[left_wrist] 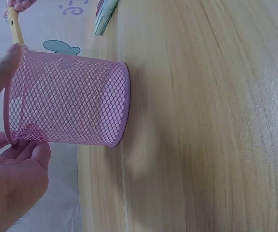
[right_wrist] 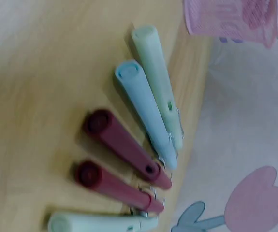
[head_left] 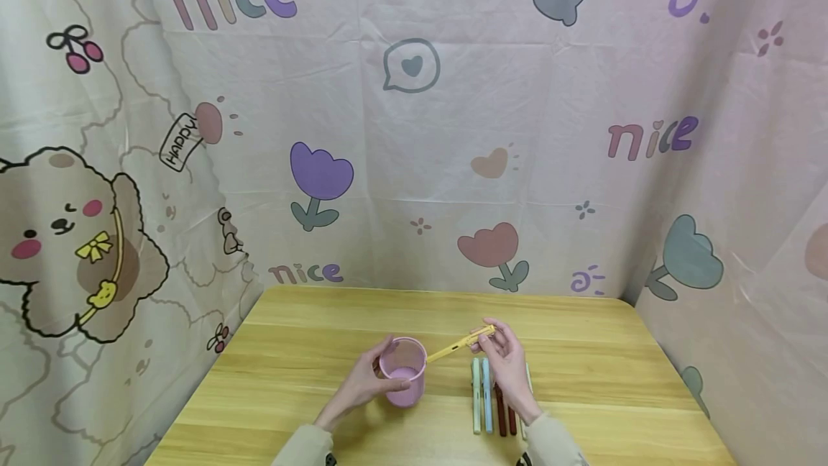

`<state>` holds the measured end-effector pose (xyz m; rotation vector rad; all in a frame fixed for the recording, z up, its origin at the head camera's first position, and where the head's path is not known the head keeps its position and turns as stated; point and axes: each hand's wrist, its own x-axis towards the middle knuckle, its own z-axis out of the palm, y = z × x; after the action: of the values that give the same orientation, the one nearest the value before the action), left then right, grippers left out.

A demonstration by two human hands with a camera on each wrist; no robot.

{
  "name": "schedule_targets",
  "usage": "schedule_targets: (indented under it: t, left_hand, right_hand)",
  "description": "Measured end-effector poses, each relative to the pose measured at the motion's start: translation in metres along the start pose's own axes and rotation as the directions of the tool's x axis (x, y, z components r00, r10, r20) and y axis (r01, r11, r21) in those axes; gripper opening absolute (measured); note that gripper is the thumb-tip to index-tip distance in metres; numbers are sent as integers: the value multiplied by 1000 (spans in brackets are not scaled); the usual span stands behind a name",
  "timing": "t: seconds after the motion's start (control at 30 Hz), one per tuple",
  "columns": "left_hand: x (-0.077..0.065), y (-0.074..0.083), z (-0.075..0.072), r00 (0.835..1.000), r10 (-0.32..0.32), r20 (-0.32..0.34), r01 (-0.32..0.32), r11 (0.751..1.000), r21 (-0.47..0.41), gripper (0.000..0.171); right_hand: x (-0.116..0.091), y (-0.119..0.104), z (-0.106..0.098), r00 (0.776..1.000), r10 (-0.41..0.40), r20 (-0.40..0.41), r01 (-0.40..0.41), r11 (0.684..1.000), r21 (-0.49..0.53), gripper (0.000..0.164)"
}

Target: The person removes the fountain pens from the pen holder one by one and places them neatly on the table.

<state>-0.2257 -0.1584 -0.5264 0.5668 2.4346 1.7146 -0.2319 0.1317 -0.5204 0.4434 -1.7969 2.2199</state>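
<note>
My left hand (head_left: 362,383) grips a pink mesh pen cup (head_left: 417,385), thumb on one side near the rim and fingers round the other. The cup's open mouth faces up in the head view. Between the fingertips of my right hand (head_left: 509,367) is a yellow pen (head_left: 456,346), pinched near one end and slanting down leftward. Its far end is right at the cup's rim, as the pen (left_wrist: 15,29) also shows in the left wrist view. Below the right hand lie a light green pen (right_wrist: 157,77), a blue pen (right_wrist: 146,108) and two dark red pens (right_wrist: 124,144).
A pale mint pen (right_wrist: 97,223) ends the row of pens, partly hidden by the right hand in the head view. Everything lies on a wooden table (head_left: 310,336). Printed cloth (head_left: 414,164) hangs behind the table and at both sides.
</note>
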Motion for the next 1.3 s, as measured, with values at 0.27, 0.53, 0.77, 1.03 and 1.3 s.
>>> schedule_targets:
  t: [0.27, 0.53, 0.77, 1.03, 1.3]
  left_hand:
    - [0, 0, 0, 1000, -2, 7, 2, 1000, -10, 105]
    - [0, 1, 1, 1000, 1, 7, -1, 1000, -1, 105]
    - [1, -1, 0, 1000, 3, 10, -3, 1000, -9, 105]
    - [2, -3, 0, 1000, 5, 14, -5, 1000, -11, 105]
    - [2, -4, 0, 1000, 8, 11, -8, 1000, -3, 105]
  right_hand:
    - [-2, -21, -24, 993, 116, -3, -116, 992, -43, 61]
    - [-2, -26, -57, 983, 179, -33, -181, 981, -73, 61]
    - [-5, -27, -82, 977, 189, -100, -201, 971, -128, 53]
    - [-10, -27, -101, 963, 228, -147, -263, 917, -299, 41]
    - [-14, -24, -114, 954, 267, -135, -298, 818, -492, 36]
